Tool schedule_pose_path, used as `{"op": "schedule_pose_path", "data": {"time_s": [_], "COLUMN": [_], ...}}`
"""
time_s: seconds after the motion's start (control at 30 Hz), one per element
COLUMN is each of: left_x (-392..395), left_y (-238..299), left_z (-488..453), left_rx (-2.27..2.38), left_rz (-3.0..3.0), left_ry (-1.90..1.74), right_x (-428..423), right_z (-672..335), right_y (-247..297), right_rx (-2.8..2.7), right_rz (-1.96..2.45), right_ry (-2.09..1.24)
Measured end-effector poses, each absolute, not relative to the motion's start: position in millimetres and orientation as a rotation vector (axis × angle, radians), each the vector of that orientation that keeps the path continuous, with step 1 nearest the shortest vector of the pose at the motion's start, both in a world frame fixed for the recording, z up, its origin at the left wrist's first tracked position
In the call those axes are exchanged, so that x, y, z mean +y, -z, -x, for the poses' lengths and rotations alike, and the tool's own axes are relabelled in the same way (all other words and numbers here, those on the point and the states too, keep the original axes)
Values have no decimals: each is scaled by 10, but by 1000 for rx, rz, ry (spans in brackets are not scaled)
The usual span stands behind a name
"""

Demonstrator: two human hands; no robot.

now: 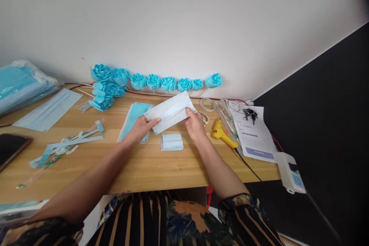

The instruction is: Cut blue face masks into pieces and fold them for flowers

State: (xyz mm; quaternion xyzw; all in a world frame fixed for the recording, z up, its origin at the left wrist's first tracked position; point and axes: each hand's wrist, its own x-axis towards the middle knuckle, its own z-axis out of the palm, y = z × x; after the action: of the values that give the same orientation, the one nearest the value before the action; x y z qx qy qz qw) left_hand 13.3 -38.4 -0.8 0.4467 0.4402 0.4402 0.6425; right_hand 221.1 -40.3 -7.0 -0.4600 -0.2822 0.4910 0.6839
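Between my hands, a pale face mask without visible ear loops [170,112] is held tilted above the table, its right end higher. My left hand [145,126] pinches its left end, thumb on top. At the opposite end, my right hand [194,122] grips it with the thumb over the face. A stack of blue mask sheets [133,120] lies partly behind my left hand. Just below the held mask sits a small pile of cut pale-blue pieces [172,142]. The fingers under the mask are hidden.
Blue flowers [153,82] line the wall. Right are a yellow glue gun [223,134], a tape roll [207,104], papers [253,134] with keys [250,113], and a power strip [291,173]. Left are cut strips [72,143], a phone [11,148] and bagged masks [24,84].
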Motion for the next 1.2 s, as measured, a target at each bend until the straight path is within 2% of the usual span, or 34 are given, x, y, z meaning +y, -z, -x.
{"op": "schedule_pose_path", "data": {"time_s": [0.2,0.43,0.63,0.83,1.2], "left_x": [-334,-384,-389,-370,-297], "left_y": [110,57,70,114,-17], "left_z": [-105,-125,-153,-135,-3], "left_rx": [1113,1067,940,834,862], "left_rz": [-976,-959,-912,-761,-877], "left_ry": [-1020,-1087,-1059,-1093,-1061], "right_x": [-424,-530,-557,-587,-598], "right_z": [-2199,-2097,-2043,-2039,-2043], "right_y": [6,97,200,126,119], "right_rx": [-653,-887,-950,-1029,-1020], "right_rz": [1039,978,1098,1098,1146], "right_ry": [-1127,-1385,-1166,-1157,-1177]}}
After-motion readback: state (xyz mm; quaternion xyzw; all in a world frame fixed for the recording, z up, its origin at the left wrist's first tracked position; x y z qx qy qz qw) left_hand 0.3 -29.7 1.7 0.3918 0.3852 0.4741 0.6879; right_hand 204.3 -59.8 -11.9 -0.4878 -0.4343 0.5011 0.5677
